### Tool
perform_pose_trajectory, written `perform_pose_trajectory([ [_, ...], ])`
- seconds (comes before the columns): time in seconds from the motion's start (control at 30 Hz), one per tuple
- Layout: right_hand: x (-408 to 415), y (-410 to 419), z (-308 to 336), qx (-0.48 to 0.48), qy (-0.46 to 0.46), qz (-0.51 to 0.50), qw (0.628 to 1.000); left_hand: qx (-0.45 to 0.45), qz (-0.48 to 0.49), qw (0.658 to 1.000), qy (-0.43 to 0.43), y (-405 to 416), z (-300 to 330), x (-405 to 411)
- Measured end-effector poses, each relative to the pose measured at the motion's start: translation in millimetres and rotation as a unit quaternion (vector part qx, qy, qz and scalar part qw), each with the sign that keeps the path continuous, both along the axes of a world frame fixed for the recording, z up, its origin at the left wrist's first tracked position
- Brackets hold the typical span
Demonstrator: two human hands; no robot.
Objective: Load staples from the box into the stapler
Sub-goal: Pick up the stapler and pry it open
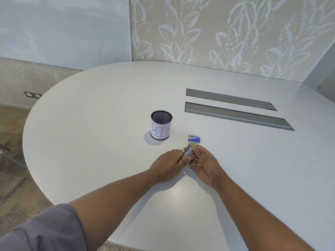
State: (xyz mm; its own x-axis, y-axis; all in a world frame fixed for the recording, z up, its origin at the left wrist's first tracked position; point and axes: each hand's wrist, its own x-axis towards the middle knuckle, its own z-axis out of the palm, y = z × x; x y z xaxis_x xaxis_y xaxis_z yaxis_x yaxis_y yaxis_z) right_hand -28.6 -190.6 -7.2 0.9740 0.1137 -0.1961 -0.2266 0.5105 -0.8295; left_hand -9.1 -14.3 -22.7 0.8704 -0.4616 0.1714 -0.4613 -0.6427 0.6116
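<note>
A small silver stapler (pixel 188 152) with yellow trim is held just above the white table (pixel 108 124), between both hands. My left hand (pixel 168 164) is closed around its near end. My right hand (pixel 204 163) pinches its far, yellow end with thumb and fingers. Whether the stapler's top is open is hidden by the fingers. A small blue staple box (pixel 194 138) lies on the table just beyond the stapler, apart from both hands.
A black mesh cup (pixel 161 125) with a paper label reading "BIN" stands left of the box. Two long grey cable-slot covers (pixel 235 113) are set into the table at the back right. The table's curved edge runs along the left.
</note>
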Motion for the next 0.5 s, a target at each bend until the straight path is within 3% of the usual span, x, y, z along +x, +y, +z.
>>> perform_pose_trajectory([
  [0.5, -3.3, 5.8, -2.8, -0.003, 0.004, -0.068, 0.998, 0.004, 0.0, 1.0, -0.004, 0.7, -0.6, -3.6],
])
